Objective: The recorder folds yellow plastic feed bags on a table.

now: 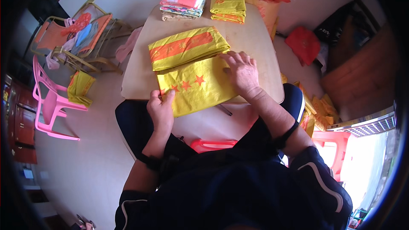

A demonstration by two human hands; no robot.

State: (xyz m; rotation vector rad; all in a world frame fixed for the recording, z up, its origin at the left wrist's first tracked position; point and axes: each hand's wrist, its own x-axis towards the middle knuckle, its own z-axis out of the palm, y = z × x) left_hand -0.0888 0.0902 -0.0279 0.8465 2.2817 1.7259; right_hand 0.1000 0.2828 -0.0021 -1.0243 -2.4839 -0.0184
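A yellow woven plastic sack with orange stars lies partly on the table in front of me, its near edge hanging past the table's front. My left hand pinches its lower left edge, thumb on top and fingers underneath. Palm down, my right hand rests on its right side, fingertips near the upper fold. Directly beyond lies a folded yellow section with an orange band bearing writing. Whether that section belongs to the same sack cannot be told.
On the table, a stack of folded patterned cloths and folded yellow sacks stand at the far side. To the left are a pink plastic chair and a folding chair holding cloths. Yellow sacks lie at right.
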